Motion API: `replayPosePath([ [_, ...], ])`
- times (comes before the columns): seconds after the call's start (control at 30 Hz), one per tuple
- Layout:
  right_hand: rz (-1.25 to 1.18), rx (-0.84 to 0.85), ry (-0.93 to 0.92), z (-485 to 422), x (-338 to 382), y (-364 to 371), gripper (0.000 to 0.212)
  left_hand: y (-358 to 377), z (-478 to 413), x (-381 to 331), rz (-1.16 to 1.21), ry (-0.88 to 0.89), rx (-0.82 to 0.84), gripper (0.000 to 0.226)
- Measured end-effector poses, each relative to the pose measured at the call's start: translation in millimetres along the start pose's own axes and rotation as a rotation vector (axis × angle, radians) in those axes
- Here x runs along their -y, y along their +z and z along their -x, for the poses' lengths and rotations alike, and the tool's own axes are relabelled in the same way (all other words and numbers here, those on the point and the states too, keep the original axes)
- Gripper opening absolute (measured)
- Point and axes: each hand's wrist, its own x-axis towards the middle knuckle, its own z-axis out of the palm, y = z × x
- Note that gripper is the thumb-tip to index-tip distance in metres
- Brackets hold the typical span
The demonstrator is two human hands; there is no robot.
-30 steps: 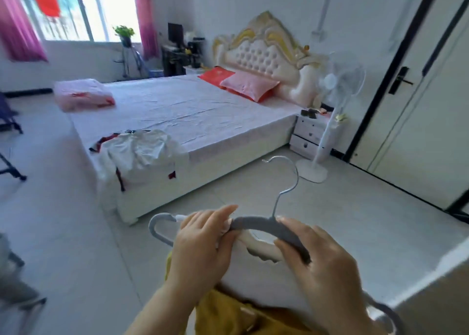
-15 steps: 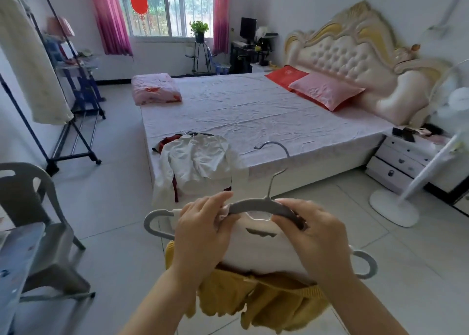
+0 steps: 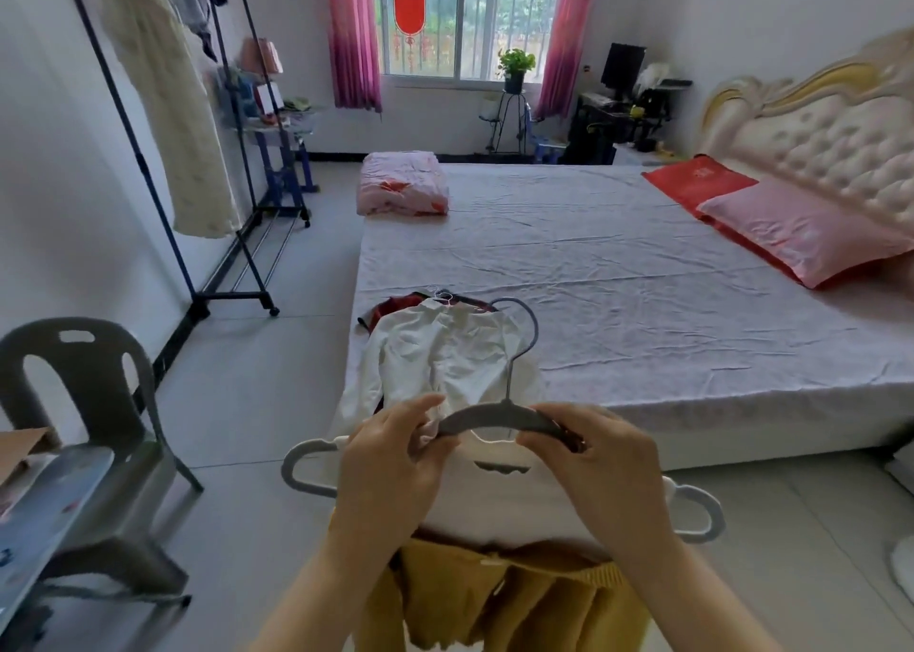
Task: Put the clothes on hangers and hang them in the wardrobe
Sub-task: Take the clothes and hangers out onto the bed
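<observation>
Pale floor tiles surround a wide bed (image 3: 643, 280), and all places below are told from this bed. Just in front of its near side, over the floor, the person holds up a grey hanger (image 3: 499, 411) with a white and yellow garment (image 3: 504, 503) already hanging on it. The long axis of the hanger runs roughly along the near side of the bed, and its hook rises upward, toward the mattress. The left hand (image 3: 390, 458) pinches the left shoulder of the hanger, together with a fold of the white cloth, between thumb and curled fingers. The right hand (image 3: 598, 463) pinches the right shoulder in the same way, so both hands are closed on the hanger, close to its neck. A clothes rack (image 3: 232, 298) stands well to the left of the bed, against the wall, with a cream dress (image 3: 173, 122) on its rail. No wardrobe is visible, so the rack is probably the goal. It lies to the left, so the left hand is the nearer one, and the hook probably has to turn toward the rail. Another white garment (image 3: 445, 354) lies on the near left corner of the bed and waits for its hanger.
</observation>
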Motion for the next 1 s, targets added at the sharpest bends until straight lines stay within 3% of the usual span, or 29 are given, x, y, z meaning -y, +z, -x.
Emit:
replayPosePath([
  [0.67,-0.027,0.066,0.011,-317.2,-144.9,177.3,0.021,155.1,-305.2,173.0,0.041,-0.114,0.052,0.042],
  [0.9,-0.045,0.195,-0.011,-431.6,-195.1,236.7,0.016,210.1,-399.8,227.8,-0.025,-0.142,0.02,0.032],
  [1.0,-0.078,0.256,-0.017,-476.4,-222.2,269.1,0.016,236.9,-436.9,255.9,-0.047,-0.242,0.039,0.034],
])
